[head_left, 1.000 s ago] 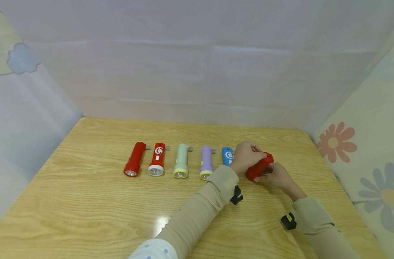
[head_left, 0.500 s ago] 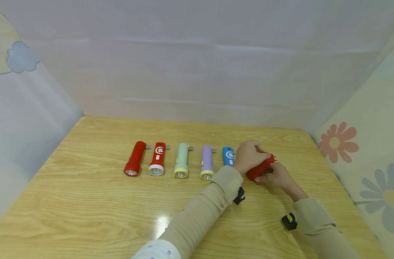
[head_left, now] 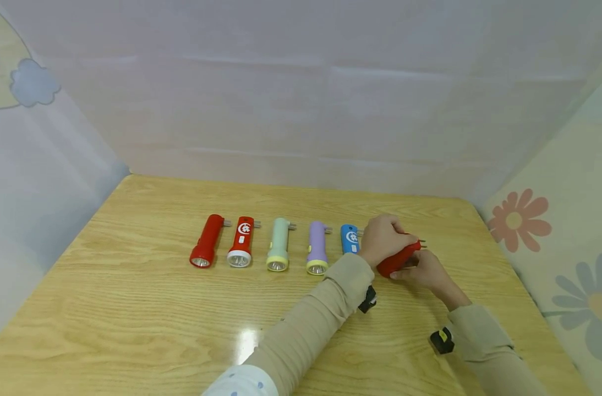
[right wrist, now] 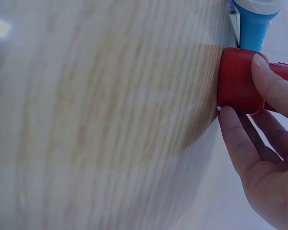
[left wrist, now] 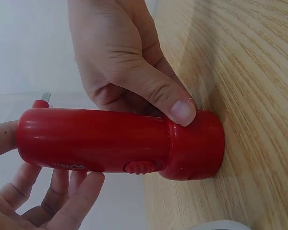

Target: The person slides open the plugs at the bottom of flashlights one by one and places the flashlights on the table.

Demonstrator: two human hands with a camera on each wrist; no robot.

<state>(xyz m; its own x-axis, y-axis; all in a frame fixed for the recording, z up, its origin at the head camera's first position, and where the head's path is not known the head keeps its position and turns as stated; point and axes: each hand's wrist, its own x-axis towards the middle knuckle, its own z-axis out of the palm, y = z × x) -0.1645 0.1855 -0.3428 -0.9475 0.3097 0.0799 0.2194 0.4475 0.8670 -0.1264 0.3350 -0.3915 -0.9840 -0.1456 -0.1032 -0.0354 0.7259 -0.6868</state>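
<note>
A red flashlight (head_left: 399,258) is held in both hands at the right of the row, tilted, its wide head low at the tabletop. My left hand (head_left: 382,241) grips its tail end from above; in the left wrist view these fingers (left wrist: 67,203) curl under the body. Metal plug prongs (left wrist: 46,97) stick out at the tail. My right hand (head_left: 425,270) pinches the head end, its thumb (left wrist: 182,112) pressed on the collar, as the right wrist view also shows with the red head (right wrist: 241,81). The slide switch (left wrist: 139,167) faces away from the right hand.
Lined up on the wooden table (head_left: 157,324) lie a red flashlight (head_left: 207,242), a red-and-white one (head_left: 240,242), a green one (head_left: 278,245), a purple one (head_left: 317,247) and a blue one (head_left: 349,239), partly hidden by my left hand. Light cloth walls (head_left: 301,110) stand behind.
The plug prongs on the held red flashlight, not visible a second ago, now stand out from its tail. My left hand has shifted slightly right; the right hand has barely moved.
</note>
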